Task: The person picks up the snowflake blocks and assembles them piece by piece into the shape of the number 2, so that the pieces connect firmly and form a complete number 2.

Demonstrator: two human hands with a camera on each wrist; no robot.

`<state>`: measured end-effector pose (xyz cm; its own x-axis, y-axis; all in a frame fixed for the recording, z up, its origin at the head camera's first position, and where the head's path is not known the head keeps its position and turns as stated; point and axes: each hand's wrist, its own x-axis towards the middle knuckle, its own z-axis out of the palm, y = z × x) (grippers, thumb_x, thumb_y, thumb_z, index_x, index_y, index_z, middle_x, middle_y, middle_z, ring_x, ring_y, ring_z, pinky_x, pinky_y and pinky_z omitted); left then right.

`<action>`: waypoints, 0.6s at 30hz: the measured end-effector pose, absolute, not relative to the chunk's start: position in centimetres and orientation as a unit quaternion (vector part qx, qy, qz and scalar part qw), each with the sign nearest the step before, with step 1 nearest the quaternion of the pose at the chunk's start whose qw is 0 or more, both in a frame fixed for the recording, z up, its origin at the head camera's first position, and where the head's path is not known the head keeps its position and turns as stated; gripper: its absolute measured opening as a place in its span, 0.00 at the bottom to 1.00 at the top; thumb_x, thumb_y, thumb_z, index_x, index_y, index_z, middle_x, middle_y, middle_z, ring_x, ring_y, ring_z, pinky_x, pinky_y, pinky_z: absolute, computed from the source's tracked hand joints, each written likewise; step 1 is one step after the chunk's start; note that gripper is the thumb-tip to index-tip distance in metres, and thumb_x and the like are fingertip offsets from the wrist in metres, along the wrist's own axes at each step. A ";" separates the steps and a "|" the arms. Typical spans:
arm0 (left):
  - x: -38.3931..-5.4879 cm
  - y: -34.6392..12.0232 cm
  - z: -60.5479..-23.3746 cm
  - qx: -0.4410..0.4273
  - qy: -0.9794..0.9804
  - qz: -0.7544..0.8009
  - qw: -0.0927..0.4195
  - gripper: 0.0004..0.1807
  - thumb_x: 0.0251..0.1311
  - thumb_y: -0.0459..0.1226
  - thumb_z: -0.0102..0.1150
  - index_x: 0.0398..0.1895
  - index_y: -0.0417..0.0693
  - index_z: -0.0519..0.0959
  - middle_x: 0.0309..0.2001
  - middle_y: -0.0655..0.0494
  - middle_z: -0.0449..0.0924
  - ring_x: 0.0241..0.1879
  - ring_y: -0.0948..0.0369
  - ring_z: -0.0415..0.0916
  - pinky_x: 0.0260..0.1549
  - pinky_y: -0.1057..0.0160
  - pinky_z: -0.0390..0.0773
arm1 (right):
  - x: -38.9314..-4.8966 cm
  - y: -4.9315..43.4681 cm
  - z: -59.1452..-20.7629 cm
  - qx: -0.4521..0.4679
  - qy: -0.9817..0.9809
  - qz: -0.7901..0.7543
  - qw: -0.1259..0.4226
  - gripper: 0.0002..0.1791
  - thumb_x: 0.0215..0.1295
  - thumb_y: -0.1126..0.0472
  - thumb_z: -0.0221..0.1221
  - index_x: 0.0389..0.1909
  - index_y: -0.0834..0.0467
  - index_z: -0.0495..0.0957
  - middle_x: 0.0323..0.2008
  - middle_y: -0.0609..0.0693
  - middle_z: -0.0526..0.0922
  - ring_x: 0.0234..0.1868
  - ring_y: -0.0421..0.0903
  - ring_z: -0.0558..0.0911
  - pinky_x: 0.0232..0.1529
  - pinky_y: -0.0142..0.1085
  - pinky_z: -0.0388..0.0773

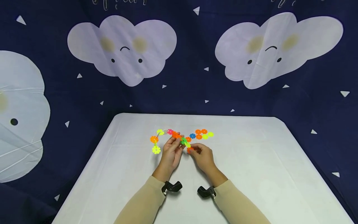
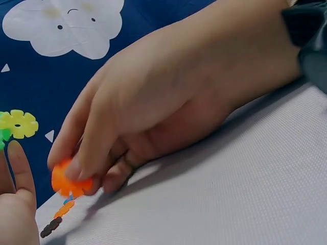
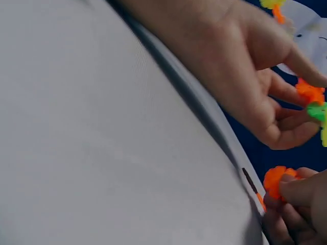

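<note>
My left hand [image 1: 170, 154] grips a curved chain of joined snowflake discs near its right end. Pink and orange discs [image 1: 176, 135] lie by the fingers, then a green disc [image 1: 183, 141] and a yellow disc [image 1: 187, 144]. The chain's other end curves left, past an orange disc [image 1: 154, 139], down to a yellow disc [image 1: 156, 150]. My right hand [image 1: 204, 157] pinches a single orange disc [image 2: 69, 178] between thumb and fingers, just below the chain's right end. In the right wrist view, that orange disc [image 3: 278, 181] is apart from the chain.
Behind the hands, loose discs lie on the white table [image 1: 251, 174]: several orange discs [image 1: 199, 136], a blue disc [image 1: 192, 136] and yellow discs [image 1: 211, 134]. A dark disc [image 2: 51, 227] shows in the left wrist view. A navy cloth [image 1: 193, 93] with clouds hangs behind the table.
</note>
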<state>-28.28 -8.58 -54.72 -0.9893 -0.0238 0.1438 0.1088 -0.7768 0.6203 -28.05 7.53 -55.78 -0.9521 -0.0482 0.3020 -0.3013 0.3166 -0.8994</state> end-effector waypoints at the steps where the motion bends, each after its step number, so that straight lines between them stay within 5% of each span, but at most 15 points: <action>1: -28.3 -8.5 -54.7 -0.062 -0.332 -0.941 0.035 0.08 0.77 0.26 0.55 0.52 0.39 0.81 0.57 0.41 0.79 0.51 0.55 0.79 0.49 0.59 0.78 | -27.7 7.7 -55.7 0.099 -0.785 0.602 0.106 0.10 0.64 0.73 0.71 0.46 0.65 0.88 0.37 0.53 0.89 0.36 0.48 0.87 0.38 0.34 0.84; 10: -28.4 -8.4 -54.6 -0.058 -0.338 -0.939 0.040 0.09 0.78 0.23 0.50 0.55 0.33 0.76 0.61 0.39 0.75 0.61 0.49 0.76 0.52 0.59 0.79 | -25.9 8.1 -55.5 0.055 -0.665 0.729 0.151 0.10 0.67 0.77 0.67 0.48 0.72 0.85 0.41 0.64 0.87 0.39 0.64 0.88 0.40 0.38 0.86; 14: -28.3 -8.3 -54.7 -0.058 -0.342 -0.937 0.034 0.08 0.77 0.24 0.51 0.49 0.40 0.79 0.61 0.37 0.76 0.57 0.51 0.78 0.51 0.60 0.79 | -25.4 8.0 -55.4 0.064 -0.649 0.739 0.167 0.10 0.66 0.78 0.67 0.47 0.73 0.84 0.41 0.66 0.87 0.38 0.58 0.89 0.41 0.39 0.86; 18: -28.2 -8.0 -54.8 -0.068 -0.341 -0.937 0.029 0.10 0.76 0.22 0.53 0.53 0.36 0.79 0.59 0.34 0.78 0.51 0.54 0.81 0.49 0.61 0.81 | -25.2 7.9 -55.4 0.079 -0.617 0.763 0.174 0.09 0.66 0.80 0.66 0.46 0.77 0.81 0.40 0.71 0.86 0.36 0.50 0.90 0.42 0.40 0.86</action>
